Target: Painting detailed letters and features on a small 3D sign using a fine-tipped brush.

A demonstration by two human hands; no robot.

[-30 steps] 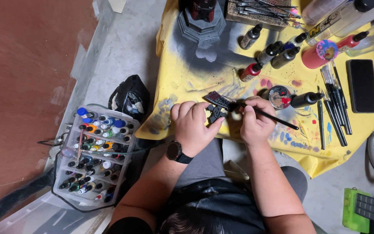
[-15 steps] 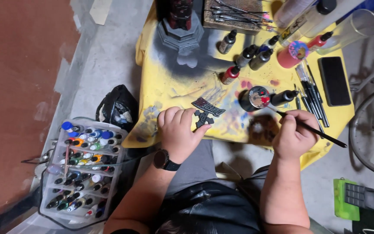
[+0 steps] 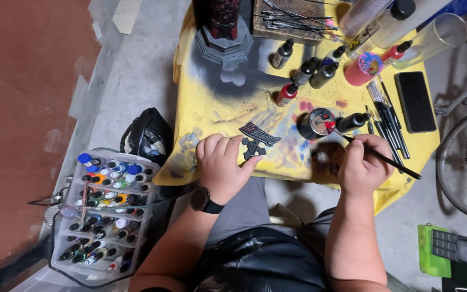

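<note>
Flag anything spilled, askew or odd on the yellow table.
No spill from a bottle shows. The yellow table cover carries black overspray around the grey pedestal base and dried paint smears near the small dark flat piece under the left hand. The right hand holds a thin black paintbrush.

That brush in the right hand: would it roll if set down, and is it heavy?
The brush looks thin and round, so it would probably roll on the yellow cloth. The right hand holds it in its fingertips, so it seems light. Its slim handle looks stiff.
</note>
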